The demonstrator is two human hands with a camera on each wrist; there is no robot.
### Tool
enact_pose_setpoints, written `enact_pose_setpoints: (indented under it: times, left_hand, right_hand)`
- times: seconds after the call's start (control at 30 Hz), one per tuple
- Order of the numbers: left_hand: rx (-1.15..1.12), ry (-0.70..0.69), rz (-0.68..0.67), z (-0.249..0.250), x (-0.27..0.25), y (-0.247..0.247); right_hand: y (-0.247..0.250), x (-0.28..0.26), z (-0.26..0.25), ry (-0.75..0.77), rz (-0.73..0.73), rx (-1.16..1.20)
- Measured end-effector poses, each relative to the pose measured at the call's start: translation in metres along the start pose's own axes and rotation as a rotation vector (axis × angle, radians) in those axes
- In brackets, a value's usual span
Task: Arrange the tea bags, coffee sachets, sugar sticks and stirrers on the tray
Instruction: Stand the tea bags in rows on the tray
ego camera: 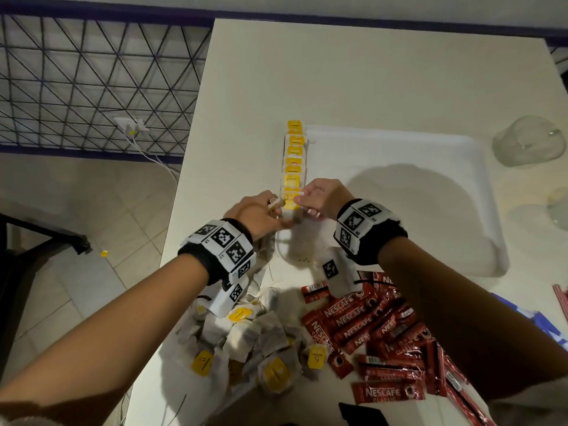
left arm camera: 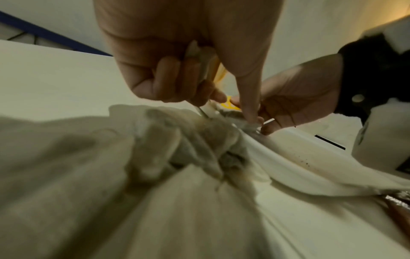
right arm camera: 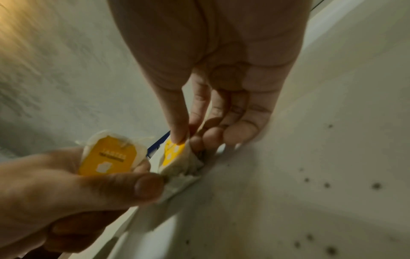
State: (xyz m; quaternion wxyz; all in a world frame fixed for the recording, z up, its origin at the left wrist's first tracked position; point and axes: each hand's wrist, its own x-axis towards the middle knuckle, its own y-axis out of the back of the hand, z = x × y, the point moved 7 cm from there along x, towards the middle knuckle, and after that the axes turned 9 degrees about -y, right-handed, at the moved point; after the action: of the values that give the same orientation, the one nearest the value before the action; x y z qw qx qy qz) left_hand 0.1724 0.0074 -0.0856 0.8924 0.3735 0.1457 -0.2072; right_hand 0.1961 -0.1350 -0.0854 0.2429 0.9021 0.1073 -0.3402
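A white tray (ego camera: 399, 210) lies on the table, with a row of tea bags (ego camera: 294, 155) with yellow tags along its left edge. At the near end of that row, my right hand (ego camera: 302, 199) pinches a yellow-tagged tea bag (right arm camera: 173, 154) between thumb and fingers, low against the tray's rim. Just left of it, my left hand (ego camera: 275, 208) grips a small stack of tea bags (left arm camera: 199, 66), one yellow tag (right arm camera: 108, 157) facing up. The two hands nearly touch. A loose pile of tea bags (ego camera: 261, 342) and red coffee sachets (ego camera: 375, 333) lie near me on the table.
Two clear glass vessels (ego camera: 528, 139) (ego camera: 559, 207) stand right of the tray. Red-striped sticks (ego camera: 561, 299) and a blue packet (ego camera: 528, 315) lie at the right edge. A black object (ego camera: 362, 413) sits at the table's near edge. The table's left edge drops to a tiled floor.
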Motion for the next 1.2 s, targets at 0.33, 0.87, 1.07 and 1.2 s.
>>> enact_pose_setpoints:
  times: [0.33,0.87,1.07,1.2]
  left_hand:
    - [-0.211,-0.016,-0.052,0.016,-0.010,0.006]
    - [-0.511,-0.131,-0.004,0.034,-0.039,0.019]
    - [-0.482,-0.109,0.005,0.023,-0.043,0.019]
    - [-0.398,-0.090,-0.035,0.016,-0.041,0.011]
  right_hand:
    - [0.010,-0.024,-0.013,0.113,0.049,0.039]
    - [0.003,-0.065,-0.030,0.193,-0.103,-0.051]
    - [-0.002,-0.073,-0.024,0.161,-0.194,-0.027]
    - [-0.006,-0.070,-0.017,0.138,-0.181,-0.054]
